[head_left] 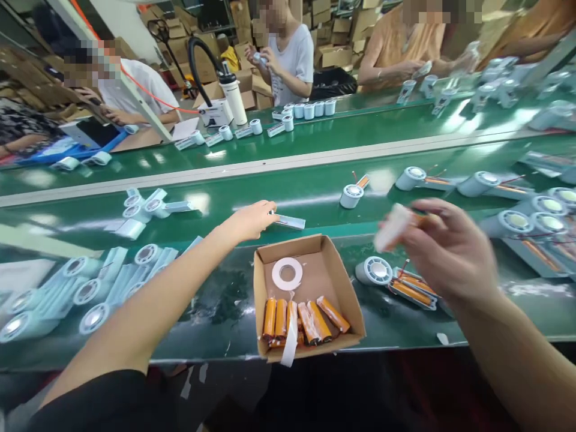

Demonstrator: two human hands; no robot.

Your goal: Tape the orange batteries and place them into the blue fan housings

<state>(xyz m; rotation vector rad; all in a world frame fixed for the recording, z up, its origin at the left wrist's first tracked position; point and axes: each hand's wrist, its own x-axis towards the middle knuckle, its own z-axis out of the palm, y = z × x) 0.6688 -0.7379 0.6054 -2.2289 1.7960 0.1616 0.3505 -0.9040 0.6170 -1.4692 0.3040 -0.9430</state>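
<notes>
My left hand (255,219) reaches over the belt, its fingers closed on a light-blue fan casing (291,222). Only the casing's handle end shows; the hand hides the rest. On the right, my right hand (450,240) is closed on an orange battery (393,229) with a white face, smeared by motion. Below that hand lies a light-blue fan casing (377,271) with orange battery cells in its open handle. Between my arms stands a cardboard box (310,249) with several orange batteries (281,318), a roll of white tape (287,274) and a loose white strip (290,336).
Light-blue fan casings (92,291) are piled at left, and wired ones (515,222) at right. More casings (153,206) lie on the green conveyor belt (216,198). Beyond a pale divider rail (265,163), several people work with similar parts. A white cylindrical device (231,96) stands there.
</notes>
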